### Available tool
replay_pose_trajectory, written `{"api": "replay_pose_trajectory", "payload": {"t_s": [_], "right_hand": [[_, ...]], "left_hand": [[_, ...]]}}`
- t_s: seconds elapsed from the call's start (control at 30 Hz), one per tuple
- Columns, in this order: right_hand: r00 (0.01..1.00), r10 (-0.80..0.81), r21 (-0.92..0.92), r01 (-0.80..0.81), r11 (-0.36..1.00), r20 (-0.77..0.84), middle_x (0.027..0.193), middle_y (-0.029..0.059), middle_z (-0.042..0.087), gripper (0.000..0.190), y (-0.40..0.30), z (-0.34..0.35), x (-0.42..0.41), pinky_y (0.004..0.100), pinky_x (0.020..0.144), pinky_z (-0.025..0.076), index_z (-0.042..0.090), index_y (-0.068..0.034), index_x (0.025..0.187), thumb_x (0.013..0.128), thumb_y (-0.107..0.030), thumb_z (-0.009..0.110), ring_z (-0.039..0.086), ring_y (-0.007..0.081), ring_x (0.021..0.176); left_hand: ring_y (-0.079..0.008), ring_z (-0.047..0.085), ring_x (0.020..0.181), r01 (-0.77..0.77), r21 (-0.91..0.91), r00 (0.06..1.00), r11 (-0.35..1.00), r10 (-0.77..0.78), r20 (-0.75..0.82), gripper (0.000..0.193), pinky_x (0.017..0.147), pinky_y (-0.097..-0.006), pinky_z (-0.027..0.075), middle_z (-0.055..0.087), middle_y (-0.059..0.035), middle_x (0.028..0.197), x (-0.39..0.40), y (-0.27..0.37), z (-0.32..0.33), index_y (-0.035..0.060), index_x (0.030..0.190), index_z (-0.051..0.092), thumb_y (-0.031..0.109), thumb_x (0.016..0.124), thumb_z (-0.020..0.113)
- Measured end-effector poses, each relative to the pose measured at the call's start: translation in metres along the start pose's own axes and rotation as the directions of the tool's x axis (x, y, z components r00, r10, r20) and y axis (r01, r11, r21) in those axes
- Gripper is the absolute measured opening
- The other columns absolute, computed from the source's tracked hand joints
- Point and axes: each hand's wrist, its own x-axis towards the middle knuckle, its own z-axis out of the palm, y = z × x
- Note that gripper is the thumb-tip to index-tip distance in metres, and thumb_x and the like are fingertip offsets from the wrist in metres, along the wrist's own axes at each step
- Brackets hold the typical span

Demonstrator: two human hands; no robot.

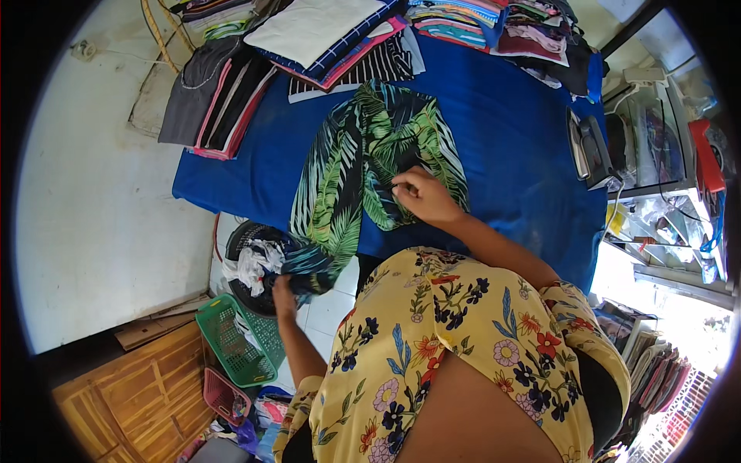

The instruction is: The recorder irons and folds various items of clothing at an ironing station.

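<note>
A dark garment with a green palm-leaf print (338,173) lies over the blue cloth (521,173) that covers the table. Its lower left part hangs off the near edge towards a black basket (237,231) with white cloth (257,263) in it. At that basket my left hand (283,295) is against the hanging dark fabric; its fingers are partly hidden, so its hold cannot be made out. My right hand (421,194) is over the right part of the garment, with its fingers curled; whether they pinch the cloth is unclear.
Folded clothes (315,35) are stacked along the far side, with more piles (457,23) to the right. An iron (593,150) stands at the right edge, its cord hanging down. Green (263,347) and pink baskets (223,393) stand on the floor at left, by a wooden panel (139,399).
</note>
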Motion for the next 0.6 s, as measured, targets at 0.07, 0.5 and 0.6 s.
{"api": "replay_pose_trajectory", "payload": {"t_s": [0.07, 0.5, 0.6], "right_hand": [[0.987, 0.14, 0.205, -0.153, 0.967, 0.077, 0.091, 0.007, 0.059, 0.025, -0.003, -0.008, -0.002, 0.0259, 0.059, 0.045, 0.06, -0.001, 0.11, 0.09, -0.017, 0.058, 0.055, 0.0146, 0.068], [0.875, 0.194, 0.781, -0.483, 0.395, 0.442, 0.107, 0.0146, 0.061, 0.038, -0.045, -0.04, -0.016, 0.0266, 0.061, 0.049, 0.056, -0.001, 0.119, 0.096, -0.032, 0.051, 0.059, 0.0172, 0.074], [0.884, 0.071, 0.835, -0.46, 0.3, 0.462, 0.113, 0.0161, 0.059, 0.047, -0.051, -0.041, -0.019, 0.0306, 0.066, 0.05, 0.051, -0.003, 0.126, 0.097, -0.04, 0.045, 0.06, 0.0209, 0.082]], "left_hand": [[-0.0179, 0.054, 0.079, -0.035, -0.051, 0.996, 0.998, 0.031, -0.089, 0.033, 0.074, -0.0288, 0.045, 0.062, -0.0077, 0.091, -0.011, 0.031, -0.026, 0.0027, 0.098, 0.063, 0.03, 0.088, 0.048], [-0.0141, 0.054, 0.084, -0.363, -0.433, 0.864, 0.825, 0.472, 0.173, 0.025, 0.08, -0.0232, 0.041, 0.06, -0.0091, 0.1, -0.128, 0.259, -0.015, -0.0002, 0.11, 0.053, 0.017, 0.094, 0.044], [-0.014, 0.054, 0.085, -0.447, -0.42, 0.801, 0.789, 0.563, 0.204, 0.026, 0.081, -0.0238, 0.041, 0.06, -0.0083, 0.1, -0.137, 0.288, 0.009, -0.0008, 0.112, 0.053, 0.014, 0.094, 0.043]]}}
